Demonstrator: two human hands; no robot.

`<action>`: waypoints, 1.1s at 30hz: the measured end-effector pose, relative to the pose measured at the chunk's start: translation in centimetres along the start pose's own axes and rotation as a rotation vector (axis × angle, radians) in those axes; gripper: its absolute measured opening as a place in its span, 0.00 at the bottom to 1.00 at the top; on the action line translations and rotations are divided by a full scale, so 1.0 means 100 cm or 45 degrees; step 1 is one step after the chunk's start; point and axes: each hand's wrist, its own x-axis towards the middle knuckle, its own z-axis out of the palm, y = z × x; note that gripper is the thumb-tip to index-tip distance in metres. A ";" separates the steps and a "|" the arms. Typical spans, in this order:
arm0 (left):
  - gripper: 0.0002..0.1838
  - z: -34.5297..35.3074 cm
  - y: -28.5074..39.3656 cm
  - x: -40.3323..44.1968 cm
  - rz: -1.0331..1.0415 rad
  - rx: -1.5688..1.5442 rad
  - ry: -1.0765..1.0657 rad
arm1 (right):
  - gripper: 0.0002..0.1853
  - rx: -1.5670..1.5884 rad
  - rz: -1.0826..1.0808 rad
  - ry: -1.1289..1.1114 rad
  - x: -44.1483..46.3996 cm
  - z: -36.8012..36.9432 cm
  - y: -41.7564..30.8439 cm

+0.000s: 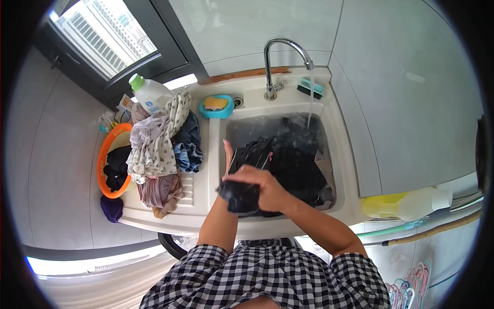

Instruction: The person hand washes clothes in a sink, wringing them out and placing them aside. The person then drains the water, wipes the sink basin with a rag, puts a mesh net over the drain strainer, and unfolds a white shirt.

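Near the front left of the sink (346,154), my right hand (265,186) is closed on wet black cloth (242,198), which bunches over my left wrist. My left hand (228,154) points away from me with its fingers stretched upward; the cloth and my right hand cover most of it. A black garment (296,172) with thin white lines lies in the sink, partly under cloudy dark water (247,126). Water runs from the chrome faucet (287,42) into the back right of the sink.
Left of the sink are piled clothes (154,147), an orange-rimmed basin (102,167), and a white bottle with a green cap (152,92). A blue soap dish (216,113) and a brush (310,88) sit on the back ledge. A yellow bottle (396,205) is at the right.
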 end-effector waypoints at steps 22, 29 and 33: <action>0.43 0.004 -0.155 0.025 -0.112 1.161 0.272 | 0.50 2.026 0.016 0.468 0.020 -0.072 0.159; 0.43 0.022 -0.162 0.013 -0.359 1.567 0.588 | 0.15 1.494 0.729 0.551 0.063 -0.114 0.092; 0.38 0.044 -0.161 0.023 -0.481 2.207 0.709 | 0.11 1.217 0.942 0.551 0.085 -0.121 0.065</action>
